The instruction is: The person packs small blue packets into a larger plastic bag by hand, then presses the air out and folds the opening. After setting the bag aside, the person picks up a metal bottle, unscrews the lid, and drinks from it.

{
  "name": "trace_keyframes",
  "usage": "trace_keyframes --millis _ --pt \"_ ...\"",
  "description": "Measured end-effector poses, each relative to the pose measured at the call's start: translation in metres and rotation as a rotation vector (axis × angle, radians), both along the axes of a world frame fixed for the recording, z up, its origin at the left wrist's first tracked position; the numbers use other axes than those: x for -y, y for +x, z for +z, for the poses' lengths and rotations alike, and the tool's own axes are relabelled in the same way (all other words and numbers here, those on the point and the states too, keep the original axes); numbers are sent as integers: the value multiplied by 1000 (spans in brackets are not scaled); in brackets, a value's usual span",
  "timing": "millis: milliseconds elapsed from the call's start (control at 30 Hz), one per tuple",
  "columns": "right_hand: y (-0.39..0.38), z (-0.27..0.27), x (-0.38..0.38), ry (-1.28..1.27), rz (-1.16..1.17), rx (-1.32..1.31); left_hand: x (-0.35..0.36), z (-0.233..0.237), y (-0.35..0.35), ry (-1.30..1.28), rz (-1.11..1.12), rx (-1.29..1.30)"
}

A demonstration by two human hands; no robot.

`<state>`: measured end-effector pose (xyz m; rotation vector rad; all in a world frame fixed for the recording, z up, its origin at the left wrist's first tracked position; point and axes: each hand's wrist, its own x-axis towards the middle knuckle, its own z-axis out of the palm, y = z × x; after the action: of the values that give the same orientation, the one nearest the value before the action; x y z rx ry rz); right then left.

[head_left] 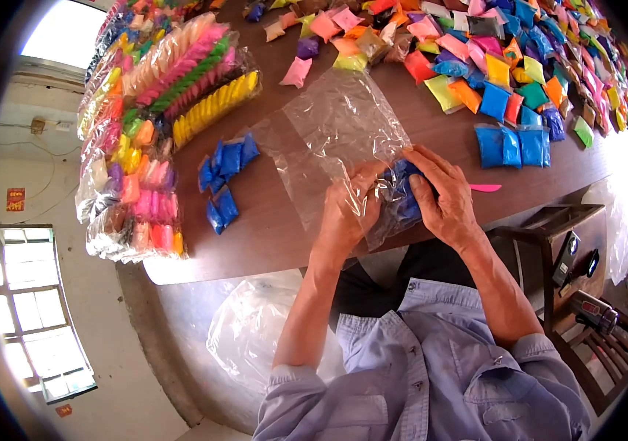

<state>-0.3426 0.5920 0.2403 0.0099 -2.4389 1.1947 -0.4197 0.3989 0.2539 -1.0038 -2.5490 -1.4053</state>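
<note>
A large clear plastic bag point(343, 110) lies over the table's front part, its lower end between my hands. Dark blue packets point(404, 192) show inside or under the film there. My left hand point(354, 198) is closed on the clear bag at the packets' left side, its fingertips partly covered by film. From the right, my right hand point(442, 195) presses curled fingers against the blue packets. Several small blue packets point(229, 158) lie left of the bag. Plump blue packets point(512, 146) sit in a row to the right.
Bagged stacks of coloured packets point(182, 88) line the table's left side. A big heap of loose coloured packets point(505, 66) covers the back right. A pink strip point(486, 188) lies near my right hand. A wooden chair point(600, 353) stands at the right.
</note>
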Motion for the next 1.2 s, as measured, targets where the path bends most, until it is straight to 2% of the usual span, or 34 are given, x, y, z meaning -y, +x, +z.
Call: trace_keyframes --millis 100,333,467,533,700,767,800,900,1033,1100,1200 --pt "-1 0 0 -3 -9 3 5 10 4 53 58 81" --pt "-1 3 1 3 -15 -16 6 -9 4 56 85 49" --pt "-4 -8 0 -10 -12 -55 31 9 5 -203 211 -86" --pt "-3 -6 -1 -20 -13 -43 51 18 7 -21 422 31" --pt "-2 -3 0 -25 -17 -26 169 17 -25 -269 784 -296" --pt "-2 -5 0 -26 -16 -34 223 4 -40 -346 931 -265" --pt "-2 -6 0 -29 -14 -35 245 -6 -45 -348 933 -267" --pt "-2 -5 0 -34 -22 -19 276 -19 -49 -292 954 57" --pt "-1 -4 0 -29 -23 -20 288 -22 -45 -330 864 10" --pt "-1 -3 0 -29 -21 -20 288 -18 -40 -316 854 130" --pt "-1 -5 -1 -11 -28 -13 281 -4 -29 -421 804 127"
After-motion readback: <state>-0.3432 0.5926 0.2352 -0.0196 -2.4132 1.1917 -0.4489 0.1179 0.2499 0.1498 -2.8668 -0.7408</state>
